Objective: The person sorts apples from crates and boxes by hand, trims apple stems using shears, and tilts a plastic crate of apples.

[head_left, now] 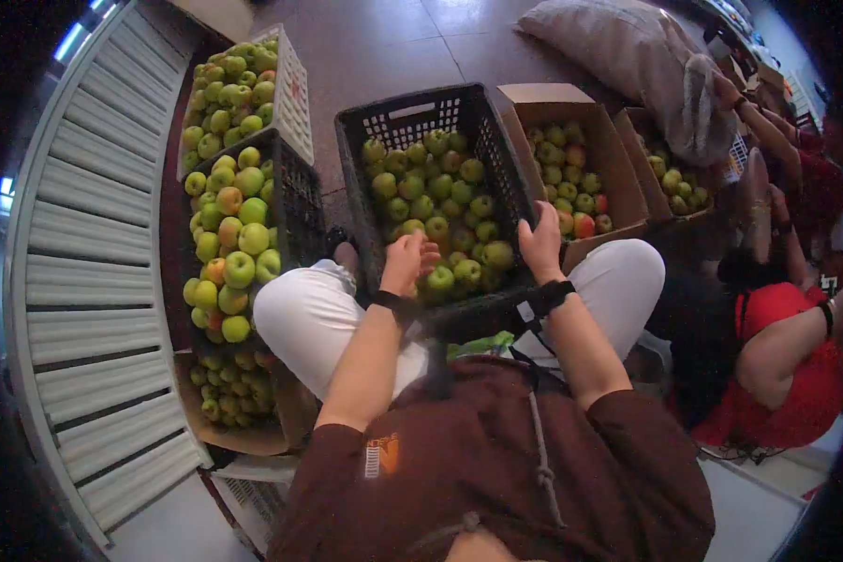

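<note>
Curling loosely by apples [466, 272], left hand [410, 264] — hold unclear; right hand [539, 244], part-open, at the crate rim [410, 97].

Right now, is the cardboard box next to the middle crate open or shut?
Open: its far flap is folded outward and apples show inside.

Fruit-sorting or packing area, by the look of it. Black plastic crate [347, 164] of apples [423, 187] at centre; white crate [297, 98] far left; cardboard boxes [630, 192] right; bulging sack [618, 47] far right; smooth tiled floor [375, 47].
</note>
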{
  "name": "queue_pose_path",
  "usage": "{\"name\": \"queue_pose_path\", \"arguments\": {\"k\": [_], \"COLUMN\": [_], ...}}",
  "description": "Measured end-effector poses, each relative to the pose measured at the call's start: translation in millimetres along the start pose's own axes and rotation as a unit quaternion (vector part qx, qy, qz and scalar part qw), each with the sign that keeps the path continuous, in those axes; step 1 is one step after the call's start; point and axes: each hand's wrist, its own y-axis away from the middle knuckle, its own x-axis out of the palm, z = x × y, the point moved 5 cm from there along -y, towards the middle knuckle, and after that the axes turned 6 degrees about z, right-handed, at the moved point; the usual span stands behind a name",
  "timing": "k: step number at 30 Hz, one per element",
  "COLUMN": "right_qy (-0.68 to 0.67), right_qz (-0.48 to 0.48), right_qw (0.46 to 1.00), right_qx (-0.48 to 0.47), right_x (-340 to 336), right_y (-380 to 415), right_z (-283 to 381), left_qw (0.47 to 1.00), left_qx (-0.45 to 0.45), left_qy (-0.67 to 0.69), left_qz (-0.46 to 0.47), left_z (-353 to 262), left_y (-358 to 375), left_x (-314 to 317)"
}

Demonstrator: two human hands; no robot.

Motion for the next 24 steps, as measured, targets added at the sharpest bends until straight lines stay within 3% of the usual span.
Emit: {"name": "queue_pose_path", "arguments": {"k": [3,6,10,12,14,15,17,18,24], "right_qy": [-0.110,-0.095,0.115,0.154,0.244,0.287,0.356,0.382,0.414], "right_qz": [0.139,0.209,0.393,0.444,0.482,0.472,0.488,0.515,0.559], "right_qw": [0.983,0.973,0.910,0.881,0.840,0.833,0.794,0.765,0.718], "right_qx": [0.048,-0.039,-0.058,-0.059,-0.046,0.023,0.071,0.052,0.031], "right_x": [15.2,52.7,103.6,151.5,181.1,188.6,190.7,183.2,174.9], "right_y": [-17.1,-31.6,-26.3,-21.6,-10.4,-6.7,1.1,2.9,0.5], "right_z": [25.4,36.3,37.1,-16.1,-62.0,-77.7,-84.8,-80.7,-76.0], "left_qw": [1.000,1.000,1.000,1.000,1.000,1.000,0.999,0.999,1.000], "left_qx": [0.001,0.007,-0.001,-0.009,0.000,0.005,0.027,0.022,0.012], "left_qy": [-0.002,-0.008,-0.029,-0.006,0.013,0.023,0.002,0.011,0.008], "left_qz": [0.002,0.011,0.009,0.004,0.008,0.008,0.017,0.022,0.020], "left_z": [-4.0,-3.2,-3.3,-3.4,2.1,5.1,-7.9,0.4,4.2], "left_y": [1.6,-1.1,-6.7,-9.6,-15.0,-16.4,-7.5,-13.7,-18.5], "left_x": [1.5,8.6,11.3,11.2,11.0,9.7,14.5,14.6,19.6]}}
